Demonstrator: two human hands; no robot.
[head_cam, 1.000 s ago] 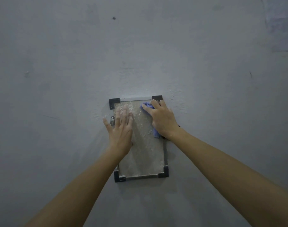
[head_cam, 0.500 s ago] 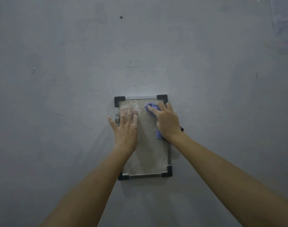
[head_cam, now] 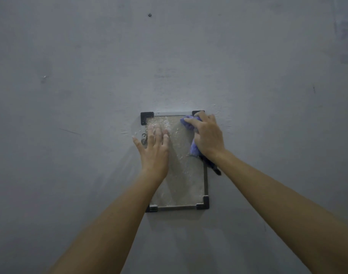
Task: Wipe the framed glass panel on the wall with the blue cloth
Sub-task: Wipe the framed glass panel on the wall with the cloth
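Observation:
A small framed glass panel (head_cam: 186,184) with black corner brackets hangs on the grey wall; its glass is speckled with white residue. My left hand (head_cam: 154,150) lies flat on the panel's upper left, fingers straight, thumb out over a metal clip (head_cam: 143,137) at the frame's left edge. My right hand (head_cam: 207,135) presses the blue cloth (head_cam: 187,123) against the glass at the upper right corner, fingers spread over it. A fold of cloth hangs below the palm. Something dark pokes out under my right wrist.
The grey wall (head_cam: 90,76) fills the view. A small dark screw or hole (head_cam: 149,15) sits high above the panel. Faint scuffs mark the wall to the left.
My right hand with the cloth has shifted slightly up and right towards the top right bracket. My left hand keeps its place on the glass.

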